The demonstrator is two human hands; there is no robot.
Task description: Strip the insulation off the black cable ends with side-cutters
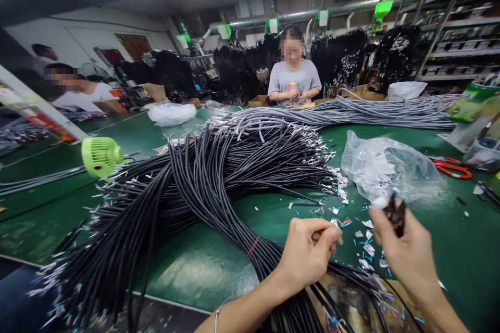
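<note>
No word, number or brand can be read with certainty. Print-like marks, letters not resolved: a green container (472, 100) at the right bears a pale-and-green label pattern; a white post (27, 98) at the left carries red markings; the grey shirt (276, 79) of the person at the far side of the table shows a small coloured print on the chest. White sheets (323, 17) on green fittings along the far side: too small and blurred to tell whether they bear writing.
</note>
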